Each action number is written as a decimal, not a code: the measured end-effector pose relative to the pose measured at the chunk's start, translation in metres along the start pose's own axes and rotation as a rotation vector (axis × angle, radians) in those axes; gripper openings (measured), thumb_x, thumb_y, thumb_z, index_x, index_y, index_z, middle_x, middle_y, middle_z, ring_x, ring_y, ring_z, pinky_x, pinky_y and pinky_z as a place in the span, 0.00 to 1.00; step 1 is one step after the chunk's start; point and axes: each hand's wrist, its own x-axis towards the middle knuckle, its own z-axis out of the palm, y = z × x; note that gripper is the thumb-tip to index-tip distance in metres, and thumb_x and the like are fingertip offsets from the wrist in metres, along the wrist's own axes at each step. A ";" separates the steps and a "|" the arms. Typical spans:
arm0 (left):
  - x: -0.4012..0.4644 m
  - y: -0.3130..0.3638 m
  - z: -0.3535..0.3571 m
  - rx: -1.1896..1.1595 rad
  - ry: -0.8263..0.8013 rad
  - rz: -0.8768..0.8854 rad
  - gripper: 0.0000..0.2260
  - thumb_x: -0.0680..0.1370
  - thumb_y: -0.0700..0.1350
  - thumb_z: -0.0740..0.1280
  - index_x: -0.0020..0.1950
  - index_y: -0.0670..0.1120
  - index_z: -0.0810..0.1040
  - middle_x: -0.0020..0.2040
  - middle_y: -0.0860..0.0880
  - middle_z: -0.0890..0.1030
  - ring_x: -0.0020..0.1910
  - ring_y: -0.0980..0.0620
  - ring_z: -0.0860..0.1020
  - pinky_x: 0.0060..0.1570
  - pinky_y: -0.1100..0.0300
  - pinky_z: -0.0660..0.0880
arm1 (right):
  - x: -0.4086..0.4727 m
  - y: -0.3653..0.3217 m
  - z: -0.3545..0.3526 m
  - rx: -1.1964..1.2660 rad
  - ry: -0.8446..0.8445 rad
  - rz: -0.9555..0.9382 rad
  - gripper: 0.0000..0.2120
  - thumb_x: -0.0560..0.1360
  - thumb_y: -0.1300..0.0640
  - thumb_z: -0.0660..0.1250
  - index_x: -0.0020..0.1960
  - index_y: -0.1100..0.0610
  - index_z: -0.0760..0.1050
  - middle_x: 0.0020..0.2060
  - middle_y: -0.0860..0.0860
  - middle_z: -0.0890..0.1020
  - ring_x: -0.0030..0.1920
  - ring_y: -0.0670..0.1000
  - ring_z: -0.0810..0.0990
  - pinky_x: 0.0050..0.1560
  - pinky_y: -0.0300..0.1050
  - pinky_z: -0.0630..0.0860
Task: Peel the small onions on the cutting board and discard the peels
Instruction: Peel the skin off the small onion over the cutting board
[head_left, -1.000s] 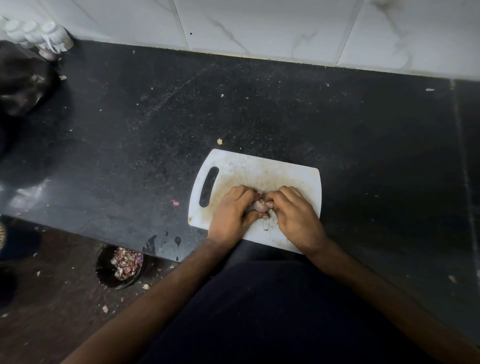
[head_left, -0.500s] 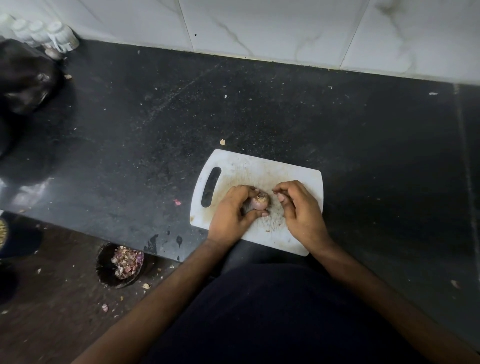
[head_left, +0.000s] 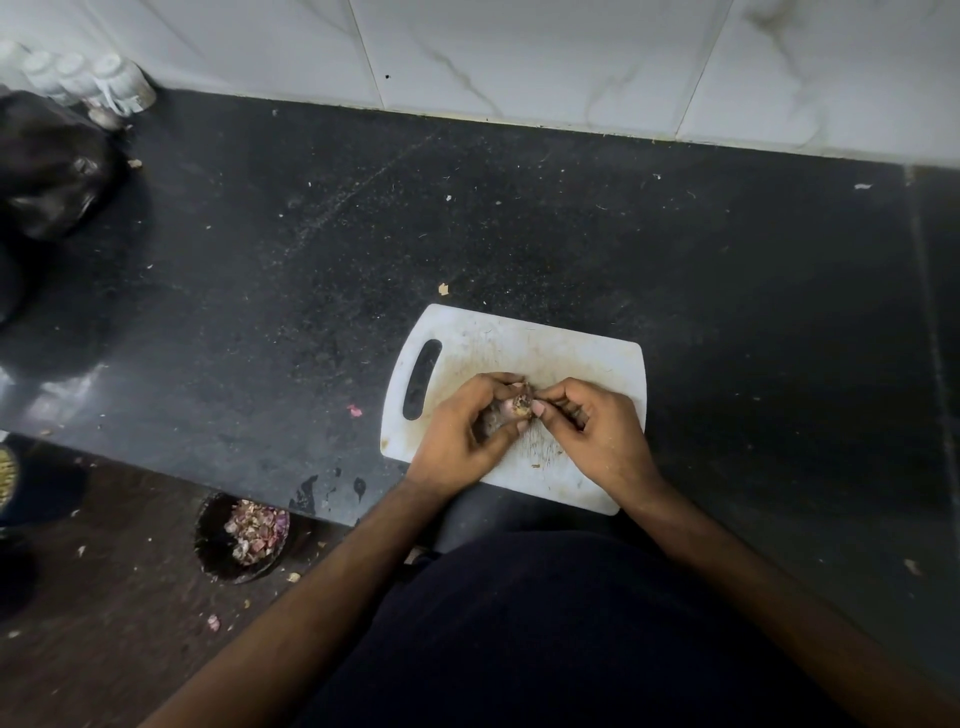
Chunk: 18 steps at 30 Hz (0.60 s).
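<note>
A white cutting board (head_left: 571, 353) with a handle slot lies on the black counter near its front edge. Over the board my left hand (head_left: 462, 436) cups a small onion (head_left: 521, 405), its rough root end facing up. My right hand (head_left: 597, 431) is beside it, thumb and forefinger pinched at the onion's skin. Most of the onion is hidden by my fingers. I see no other onions on the board.
On the floor below the counter edge stands a dark bin (head_left: 241, 538) holding purple onion peels, with scraps scattered around it. A black bag (head_left: 49, 166) and white bottles (head_left: 78, 78) sit at the far left. A pink peel scrap (head_left: 354, 410) lies left of the board.
My right fingers drew slightly away from the onion half a second ago and are now pinched on it again. The left hand has turned the onion a little.
</note>
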 end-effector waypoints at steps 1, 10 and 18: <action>0.000 -0.001 0.000 -0.001 0.011 -0.002 0.12 0.76 0.36 0.76 0.56 0.37 0.78 0.63 0.47 0.82 0.65 0.54 0.80 0.63 0.58 0.78 | 0.001 -0.002 0.000 0.014 -0.003 0.018 0.04 0.76 0.58 0.75 0.51 0.55 0.85 0.43 0.43 0.87 0.43 0.43 0.85 0.46 0.43 0.83; -0.007 -0.008 0.006 0.012 0.023 0.002 0.12 0.76 0.39 0.76 0.54 0.39 0.76 0.62 0.47 0.80 0.64 0.49 0.80 0.61 0.45 0.79 | 0.006 -0.007 -0.002 0.035 -0.056 0.097 0.05 0.73 0.60 0.77 0.49 0.54 0.87 0.39 0.45 0.88 0.40 0.43 0.87 0.47 0.49 0.85; -0.007 -0.004 0.005 0.076 0.014 0.064 0.11 0.77 0.47 0.73 0.51 0.49 0.72 0.61 0.46 0.79 0.59 0.45 0.79 0.55 0.43 0.79 | 0.004 -0.007 0.004 -0.019 -0.012 0.115 0.05 0.73 0.62 0.77 0.48 0.54 0.86 0.38 0.44 0.87 0.38 0.43 0.86 0.45 0.50 0.85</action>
